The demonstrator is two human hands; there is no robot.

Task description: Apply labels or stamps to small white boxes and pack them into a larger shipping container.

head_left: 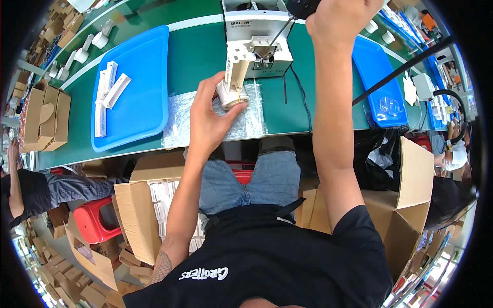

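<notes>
My left hand (209,113) grips the round base of a white plastic housing (236,77), its thumb and fingers on either side. The housing's long boxy arm stands up from the base, away from me. At the top edge my right hand (343,19) is closed round a black electric screwdriver (300,8), partly cut off by the frame. Its long thin bit slants down toward the metal pick-up block (264,50) on the front of a grey screw feeder (257,30). Whether the bit touches a screw is too small to tell.
A clear plastic bag (179,123) lies under my left hand on the green bench. Left is a blue tray (141,97) with several white strips; right, another blue tray (372,77) holding clear pieces. Cardboard boxes (136,220) flank my legs. A dark rod (400,72) crosses at right.
</notes>
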